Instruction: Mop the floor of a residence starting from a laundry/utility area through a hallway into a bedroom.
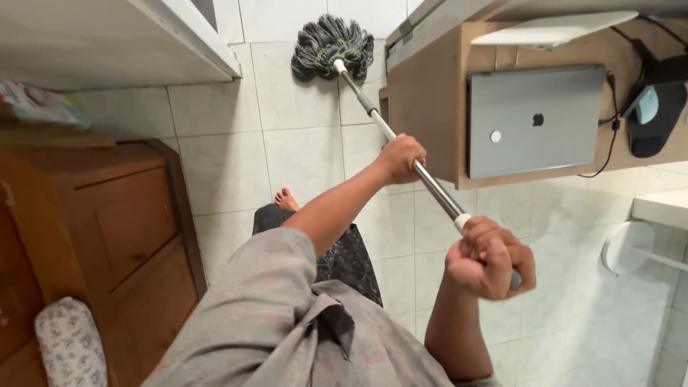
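Mop position: The long mop with a bright metal pole and a grey string head (390,136) ran diagonally from the top centre of the view down to the lower right; its pole passed through both fists.
Mop head: The head, a round bundle of dark grey twisted cords with greenish flecks (331,46), lay flat on the floor close to the corner of the desk.
Left hand: The left hand (400,158) gripped the pole at about mid-length, fingers curled tightly round the metal, knuckles uppermost.
Right hand: The right hand (491,258) was clenched round the upper end of the pole, just past a pale collar; fingers were pressed together in a closed fist with the thumb folded across them.
Pole finish: Smooth and reflective, with a darker joint nearer the head.
Floor: Glossy off-white square tiles (222,165) with thin grey grout lines.
Desk: A light brown wooden desk (423,100) stood right of the mop, carrying a closed silver laptop (536,120), a black mouse pad (653,118) and trailing black cables.
Cabinet: A dark reddish-brown wooden cabinet (122,222) with panelled fronts stood at the left.
Person: Wore a grey woven shirt (287,322); one bare foot (287,200) rested on the tiles.
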